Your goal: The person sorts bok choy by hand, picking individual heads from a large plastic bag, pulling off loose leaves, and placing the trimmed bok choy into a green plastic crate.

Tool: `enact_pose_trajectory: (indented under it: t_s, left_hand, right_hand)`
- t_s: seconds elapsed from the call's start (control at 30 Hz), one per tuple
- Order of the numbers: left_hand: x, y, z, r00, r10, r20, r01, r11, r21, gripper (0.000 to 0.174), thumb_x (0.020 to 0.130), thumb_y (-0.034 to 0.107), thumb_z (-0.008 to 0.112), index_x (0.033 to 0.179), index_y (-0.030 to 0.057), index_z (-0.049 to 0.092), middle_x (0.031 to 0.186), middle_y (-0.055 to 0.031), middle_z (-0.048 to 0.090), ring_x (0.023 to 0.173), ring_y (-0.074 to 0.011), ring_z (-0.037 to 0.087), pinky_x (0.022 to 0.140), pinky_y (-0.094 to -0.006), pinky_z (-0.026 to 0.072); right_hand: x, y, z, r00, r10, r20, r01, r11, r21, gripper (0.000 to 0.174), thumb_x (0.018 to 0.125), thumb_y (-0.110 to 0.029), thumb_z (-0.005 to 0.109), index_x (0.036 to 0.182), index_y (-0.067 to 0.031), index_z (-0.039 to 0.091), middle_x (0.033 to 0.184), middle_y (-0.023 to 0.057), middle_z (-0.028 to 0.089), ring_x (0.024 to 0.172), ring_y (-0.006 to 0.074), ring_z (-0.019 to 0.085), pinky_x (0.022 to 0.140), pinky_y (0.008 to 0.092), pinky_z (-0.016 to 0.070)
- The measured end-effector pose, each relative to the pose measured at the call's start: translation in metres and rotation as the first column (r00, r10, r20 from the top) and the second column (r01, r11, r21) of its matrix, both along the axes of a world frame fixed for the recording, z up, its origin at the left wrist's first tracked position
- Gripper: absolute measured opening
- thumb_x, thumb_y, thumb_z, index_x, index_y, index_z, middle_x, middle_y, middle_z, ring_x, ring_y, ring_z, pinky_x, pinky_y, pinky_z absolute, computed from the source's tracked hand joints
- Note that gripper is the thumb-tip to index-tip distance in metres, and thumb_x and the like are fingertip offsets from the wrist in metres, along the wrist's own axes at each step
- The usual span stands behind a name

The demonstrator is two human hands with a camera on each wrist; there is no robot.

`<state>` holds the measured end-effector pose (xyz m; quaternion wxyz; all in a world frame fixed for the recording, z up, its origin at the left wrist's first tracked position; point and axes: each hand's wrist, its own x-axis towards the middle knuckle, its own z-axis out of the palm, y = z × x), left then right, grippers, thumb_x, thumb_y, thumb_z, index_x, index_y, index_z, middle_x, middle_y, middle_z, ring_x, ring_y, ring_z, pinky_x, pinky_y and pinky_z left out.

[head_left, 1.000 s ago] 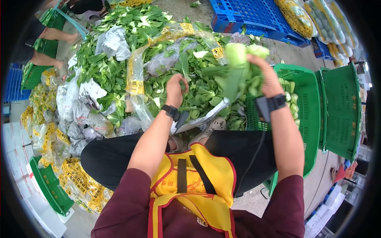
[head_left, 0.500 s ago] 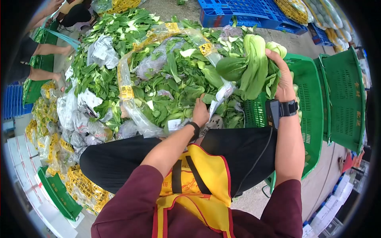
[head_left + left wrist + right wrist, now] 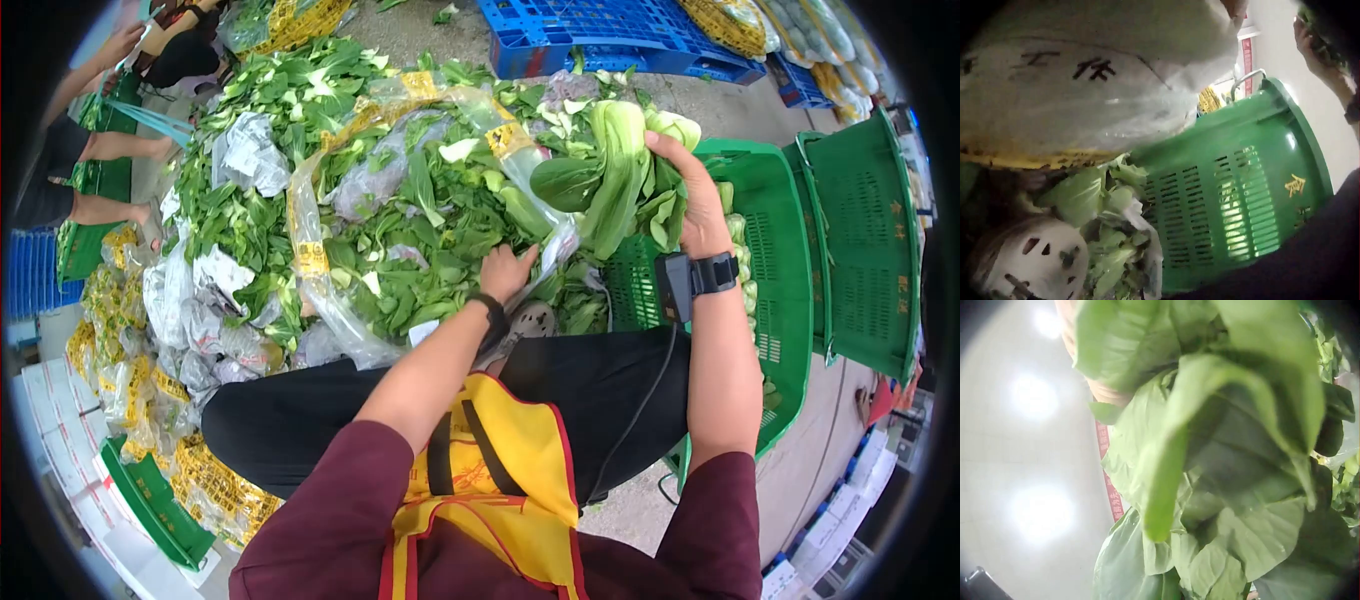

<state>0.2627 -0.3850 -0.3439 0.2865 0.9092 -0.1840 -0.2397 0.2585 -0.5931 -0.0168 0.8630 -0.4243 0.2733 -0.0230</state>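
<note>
Beside the green basket, my right hand (image 3: pixel 703 205) grips leafy bok choy (image 3: pixel 618 150), pale stem ends up and leaves hanging down. Two stem bases show at the top of the hold. In the right wrist view, bok choy leaves (image 3: pixel 1235 531) fill most of the picture. My left hand (image 3: pixel 507 272) reaches down into the loose greens (image 3: pixel 440 265) inside a large clear plastic bag (image 3: pixel 312 255) with yellow print. Its fingertips are partly hidden among leaves, so I cannot tell whether they hold anything. In the left wrist view, a whitish sheet with handwriting (image 3: pixel 1085 75) blocks that hand.
The green basket (image 3: pixel 775 240) at my right has bok choy (image 3: pixel 738 240) inside. More green crates (image 3: pixel 865 230) stand beyond it. Crumpled plastic bags (image 3: pixel 190 320) lie left, a blue pallet (image 3: pixel 620 40) ahead. Another person's legs (image 3: pixel 115 180) show far left. My shoe (image 3: pixel 532 322) is below.
My right hand lifted the bok choy, swung it right, then shifted slightly back left. My left hand moved right and down into the greens near the bag's near edge.
</note>
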Motion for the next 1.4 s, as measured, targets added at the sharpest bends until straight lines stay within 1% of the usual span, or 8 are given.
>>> enact_pose_trajectory:
  t_s: [0.13,0.27,0.77,0.97,1.17,1.3,1.33,1.4]
  left_hand:
    - [0.044,0.001,0.064,0.821,0.039,-0.569,-0.008,0.998,0.057,0.079,0.085,0.057,0.060,0.120,-0.0142,0.058,0.119,-0.0324,0.062,0.113,-0.0385,0.061,0.096,-0.0420,0.0475]
    - [0.021,0.014,0.011,0.887,0.083,-0.453,-0.295,0.858,-0.420,0.060,0.085,0.044,0.067,0.107,-0.0120,0.065,0.100,-0.0265,0.069,0.096,-0.0348,0.068,0.084,-0.0397,0.0514]
    - [0.028,0.024,0.046,0.946,0.160,-0.281,-0.227,0.948,-0.223,0.054,0.074,0.029,0.075,0.114,-0.0061,0.064,0.103,-0.0203,0.071,0.093,-0.0302,0.069,0.085,-0.0375,0.0522]
    - [0.038,0.104,0.075,0.779,0.169,-0.604,-0.621,0.349,-0.702,0.019,0.097,0.008,0.057,0.115,0.0020,0.062,0.100,-0.0062,0.069,0.091,-0.0136,0.065,0.078,-0.0284,0.0538]
    - [0.067,0.129,0.160,0.452,-0.230,-0.862,-0.872,0.089,-0.481,0.034,0.098,0.018,0.058,0.130,0.0063,0.056,0.108,-0.0095,0.066,0.098,-0.0208,0.066,0.089,-0.0344,0.0545]
    - [0.073,0.125,0.188,0.649,-0.221,-0.728,-0.637,0.364,-0.679,0.056,0.086,0.011,0.069,0.136,0.0070,0.045,0.106,-0.0128,0.064,0.102,-0.0243,0.064,0.090,-0.0380,0.0537]
    - [0.067,0.118,0.197,0.955,0.096,-0.281,-0.281,0.598,-0.750,0.058,0.082,0.009,0.072,0.133,0.0057,0.046,0.104,-0.0131,0.064,0.097,-0.0246,0.065,0.087,-0.0360,0.0533]
    - [0.057,0.110,0.219,0.878,0.240,0.414,0.017,0.848,-0.529,0.058,0.074,0.006,0.079,0.124,0.0032,0.049,0.104,-0.0141,0.064,0.091,-0.0228,0.063,0.084,-0.0324,0.0508]
  right_hand:
    - [0.004,0.007,0.003,0.998,0.056,-0.002,-0.056,0.998,0.007,0.022,0.085,-0.015,0.073,0.103,-0.0034,0.066,0.093,0.0090,0.072,0.076,0.0190,0.071,0.070,0.0315,0.0599]
    - [0.004,0.000,-0.008,0.998,0.042,-0.039,-0.043,0.998,-0.041,0.023,0.085,-0.015,0.074,0.102,-0.0023,0.065,0.091,0.0089,0.072,0.076,0.0186,0.071,0.069,0.0317,0.0599]
    - [0.013,0.005,-0.019,0.996,0.085,-0.042,-0.087,0.995,-0.042,0.025,0.086,-0.013,0.073,0.106,-0.0022,0.064,0.092,0.0076,0.072,0.075,0.0185,0.071,0.069,0.0311,0.0600]
    - [0.006,0.007,-0.015,0.992,0.125,0.013,-0.113,0.934,-0.338,0.027,0.086,-0.011,0.072,0.109,-0.0007,0.063,0.097,0.0054,0.070,0.079,0.0141,0.069,0.070,0.0277,0.0566]
    - [0.019,0.041,-0.021,0.944,0.329,-0.002,-0.261,0.748,-0.611,0.049,0.082,-0.012,0.075,0.127,-0.0029,0.059,0.113,0.0016,0.064,0.100,0.0107,0.060,0.091,0.0264,0.0462]
    - [0.020,0.073,-0.013,0.931,0.364,0.035,-0.260,0.725,-0.638,0.043,0.081,-0.011,0.077,0.119,0.0007,0.062,0.107,0.0038,0.068,0.093,0.0116,0.063,0.086,0.0262,0.0497]
    - [0.020,0.077,-0.014,0.935,0.351,0.045,-0.233,0.707,-0.668,0.043,0.080,-0.010,0.077,0.118,0.0006,0.062,0.106,0.0041,0.069,0.093,0.0112,0.063,0.086,0.0264,0.0499]
    - [0.018,0.083,-0.015,0.939,0.341,0.055,-0.206,0.682,-0.702,0.042,0.079,-0.009,0.077,0.117,0.0004,0.062,0.105,0.0043,0.069,0.093,0.0108,0.063,0.085,0.0266,0.0502]
